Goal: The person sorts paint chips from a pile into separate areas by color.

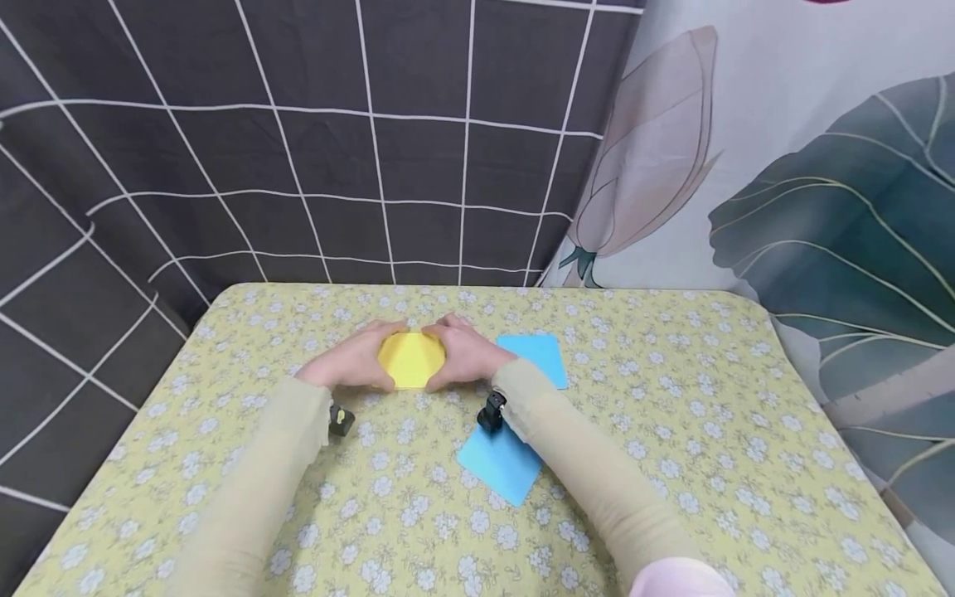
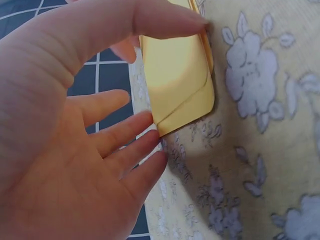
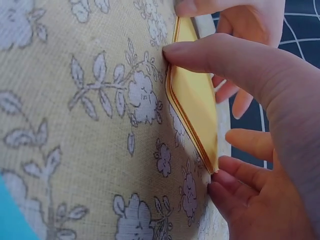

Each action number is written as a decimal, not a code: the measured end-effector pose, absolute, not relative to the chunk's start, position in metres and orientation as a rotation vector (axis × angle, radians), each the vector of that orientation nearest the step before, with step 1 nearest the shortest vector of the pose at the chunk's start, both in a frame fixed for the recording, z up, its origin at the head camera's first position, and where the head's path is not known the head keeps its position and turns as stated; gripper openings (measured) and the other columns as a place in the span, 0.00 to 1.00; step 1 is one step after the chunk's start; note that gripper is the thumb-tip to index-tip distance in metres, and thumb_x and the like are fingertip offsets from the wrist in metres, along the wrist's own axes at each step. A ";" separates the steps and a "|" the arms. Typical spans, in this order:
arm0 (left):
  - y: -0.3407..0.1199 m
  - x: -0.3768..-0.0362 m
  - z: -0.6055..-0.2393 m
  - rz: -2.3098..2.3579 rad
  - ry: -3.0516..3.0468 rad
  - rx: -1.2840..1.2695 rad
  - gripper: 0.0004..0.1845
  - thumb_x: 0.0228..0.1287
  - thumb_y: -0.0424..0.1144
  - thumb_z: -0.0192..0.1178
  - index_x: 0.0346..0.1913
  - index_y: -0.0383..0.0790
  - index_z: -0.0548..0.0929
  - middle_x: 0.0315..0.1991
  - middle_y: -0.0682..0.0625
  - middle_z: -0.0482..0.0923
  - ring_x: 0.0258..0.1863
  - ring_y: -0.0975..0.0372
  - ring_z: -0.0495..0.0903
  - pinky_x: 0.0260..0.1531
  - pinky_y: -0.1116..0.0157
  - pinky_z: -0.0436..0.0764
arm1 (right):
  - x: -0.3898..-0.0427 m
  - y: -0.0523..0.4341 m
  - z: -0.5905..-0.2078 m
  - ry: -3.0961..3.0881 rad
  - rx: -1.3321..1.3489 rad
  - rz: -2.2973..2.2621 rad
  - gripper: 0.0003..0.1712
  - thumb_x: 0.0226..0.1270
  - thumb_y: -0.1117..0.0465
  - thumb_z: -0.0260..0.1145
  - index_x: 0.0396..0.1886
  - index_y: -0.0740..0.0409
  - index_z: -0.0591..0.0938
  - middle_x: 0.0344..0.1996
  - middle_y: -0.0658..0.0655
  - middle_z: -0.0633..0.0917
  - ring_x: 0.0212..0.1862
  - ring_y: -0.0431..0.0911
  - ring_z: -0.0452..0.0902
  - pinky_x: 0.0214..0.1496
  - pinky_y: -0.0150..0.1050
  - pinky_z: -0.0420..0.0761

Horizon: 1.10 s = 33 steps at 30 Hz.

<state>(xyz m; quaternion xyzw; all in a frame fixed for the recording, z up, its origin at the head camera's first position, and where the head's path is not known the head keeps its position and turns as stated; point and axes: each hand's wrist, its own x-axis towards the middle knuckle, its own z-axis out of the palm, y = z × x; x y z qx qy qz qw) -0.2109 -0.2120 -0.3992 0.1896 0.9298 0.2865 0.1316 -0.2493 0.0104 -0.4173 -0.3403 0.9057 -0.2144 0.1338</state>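
Note:
A small stack of yellow paper cards (image 1: 412,361) lies on the flowered cloth between my two hands. My left hand (image 1: 358,356) holds its left side, thumb along the near edge and fingertips at the far edge. On the opposite side, my right hand (image 1: 470,355) grips the stack the same way. Several thin layers show along the edge of the yellow stack (image 3: 192,132) in the right wrist view. In the left wrist view, the top card (image 2: 175,70) sits slightly askew over the one beneath, and its corner looks rounded.
One blue card (image 1: 540,356) lies behind my right wrist, and another blue card (image 1: 500,473) lies nearer, partly hidden by the right forearm. A yellow flowered cloth (image 1: 709,464) covers the table. Behind it hang a dark grid-patterned curtain (image 1: 418,166) and a leaf-printed curtain (image 1: 843,215).

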 end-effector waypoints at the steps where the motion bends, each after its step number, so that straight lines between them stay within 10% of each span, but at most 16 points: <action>1: -0.212 -0.211 -0.400 0.841 2.695 0.539 0.59 0.36 0.31 0.76 0.78 0.30 0.58 0.72 0.33 0.61 0.57 0.45 0.72 0.53 0.44 0.78 | -0.249 0.010 -0.417 2.625 -0.984 -0.627 0.59 0.45 0.46 0.84 0.76 0.59 0.68 0.65 0.58 0.70 0.60 0.49 0.66 0.60 0.41 0.75; 19: -0.199 -0.194 -0.390 0.979 2.742 0.528 0.57 0.46 0.35 0.76 0.80 0.38 0.56 0.77 0.35 0.56 0.73 0.40 0.58 0.65 0.33 0.63 | -0.231 0.032 -0.388 2.662 -1.013 -0.767 0.57 0.55 0.46 0.80 0.79 0.60 0.62 0.71 0.61 0.70 0.68 0.53 0.68 0.69 0.47 0.72; 26: -0.172 -0.171 -0.382 0.946 2.727 0.684 0.52 0.49 0.38 0.78 0.78 0.39 0.63 0.74 0.39 0.64 0.67 0.43 0.69 0.62 0.40 0.72 | -0.214 0.070 -0.371 2.710 -1.014 -0.764 0.53 0.60 0.45 0.77 0.79 0.60 0.63 0.72 0.60 0.70 0.72 0.55 0.65 0.72 0.53 0.68; 33: -0.141 -0.150 -0.387 0.888 2.625 0.879 0.52 0.50 0.42 0.80 0.77 0.37 0.64 0.75 0.41 0.63 0.74 0.49 0.61 0.72 0.49 0.61 | -0.188 0.111 -0.369 2.717 -0.938 -0.785 0.51 0.61 0.46 0.76 0.77 0.60 0.65 0.72 0.61 0.70 0.72 0.56 0.64 0.71 0.55 0.69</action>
